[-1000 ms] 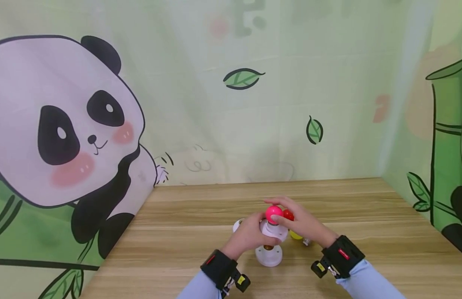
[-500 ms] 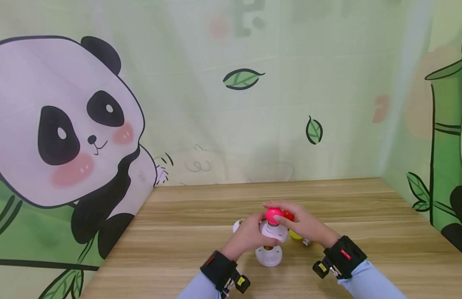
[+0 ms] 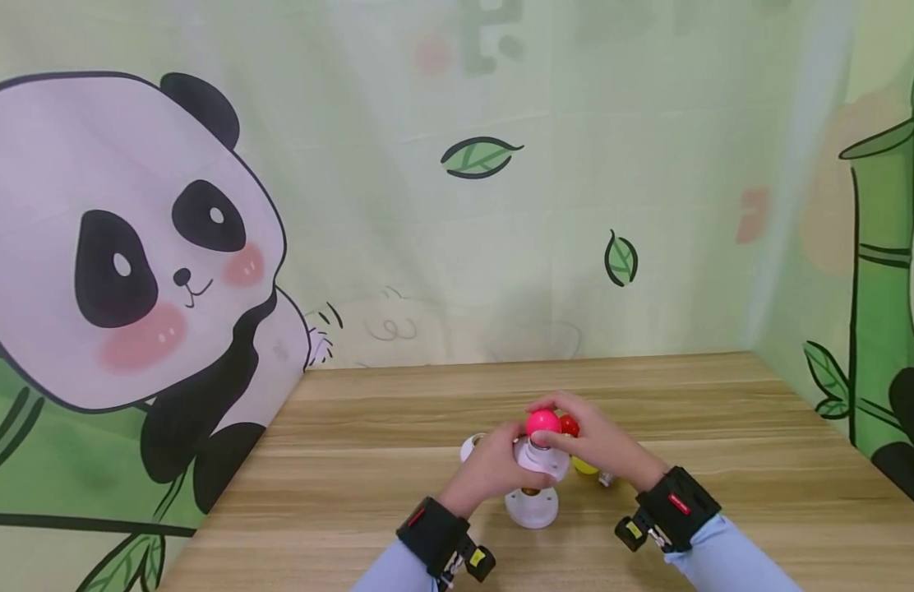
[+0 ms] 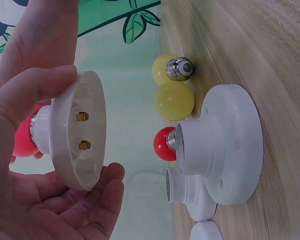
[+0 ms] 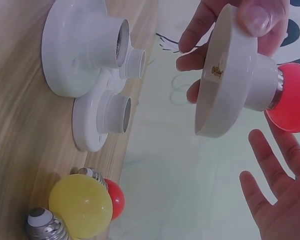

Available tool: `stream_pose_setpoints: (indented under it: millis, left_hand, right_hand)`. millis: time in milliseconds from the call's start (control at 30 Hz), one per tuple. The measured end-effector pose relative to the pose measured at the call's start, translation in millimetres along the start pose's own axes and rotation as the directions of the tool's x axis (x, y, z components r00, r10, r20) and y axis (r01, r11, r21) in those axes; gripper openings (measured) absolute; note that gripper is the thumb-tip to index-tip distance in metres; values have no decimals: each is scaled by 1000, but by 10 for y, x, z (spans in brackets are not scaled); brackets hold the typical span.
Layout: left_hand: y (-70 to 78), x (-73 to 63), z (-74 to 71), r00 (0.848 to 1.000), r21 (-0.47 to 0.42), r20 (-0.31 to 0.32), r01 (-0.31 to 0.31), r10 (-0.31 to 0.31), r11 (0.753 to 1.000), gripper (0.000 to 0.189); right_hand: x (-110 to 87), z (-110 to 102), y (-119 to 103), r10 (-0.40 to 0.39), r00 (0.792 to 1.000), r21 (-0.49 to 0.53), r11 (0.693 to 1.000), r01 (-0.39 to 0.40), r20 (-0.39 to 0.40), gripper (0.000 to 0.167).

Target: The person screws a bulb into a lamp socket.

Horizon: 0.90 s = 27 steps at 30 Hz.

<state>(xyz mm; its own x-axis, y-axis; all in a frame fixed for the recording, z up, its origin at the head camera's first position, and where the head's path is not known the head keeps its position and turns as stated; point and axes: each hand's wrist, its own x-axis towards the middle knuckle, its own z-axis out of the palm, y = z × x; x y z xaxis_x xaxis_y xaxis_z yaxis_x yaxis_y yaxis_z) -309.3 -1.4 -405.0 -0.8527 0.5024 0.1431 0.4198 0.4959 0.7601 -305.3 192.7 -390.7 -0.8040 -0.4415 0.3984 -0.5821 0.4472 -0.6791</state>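
My left hand [image 3: 494, 469] holds a white round lamp socket [image 4: 78, 130] by its base rim, raised off the table, with two brass contacts showing underneath. A pinkish-red light bulb [image 3: 543, 423] sits base-down in this socket, a little of its metal collar visible. My right hand [image 3: 608, 448] is at the bulb, thumb on its near side and index finger curled around the far side. In the right wrist view, other fingers of that hand [image 5: 285, 190] spread away from the bulb. Just below the raised socket, another white socket [image 3: 532, 510] stands on the table.
Two more white sockets [image 5: 97, 120] stand farther back on the wooden table [image 3: 339, 510]. Yellow bulbs [image 4: 175, 100] and another red bulb [image 4: 164, 144] lie to the right, behind my right hand. A printed panda curtain [image 3: 398, 205] closes off the back.
My right hand shifts slightly on the bulb: its fingers slide left, then back right, while the thumb moves lower. The left hand keeps the socket in place.
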Motion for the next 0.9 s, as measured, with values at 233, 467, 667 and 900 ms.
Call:
stream_pose_setpoints:
  millis: [233,467,667,900]
  left_hand:
    - [-3,-7,2,1000,-1,1,-8,8,1000,60]
    - [-28,11,5,1000,-4,0,3,-3,1000,62]
    - [-27,14,8,1000,0,-3,4,-4,1000,64]
    - [-17,16,17,1000,-5,3,-1,1,1000,62]
  right_hand:
    - [-1,18,-47,34,999,-1,999,-34,-7,41]
    - [-22,6,-32,-26,1000,18,999,26,11,40]
    - [-37,-18,9,-78,995,41,996,75,62,42]
    - [-48,-26,21,-49,998,42,998,47,50,39]
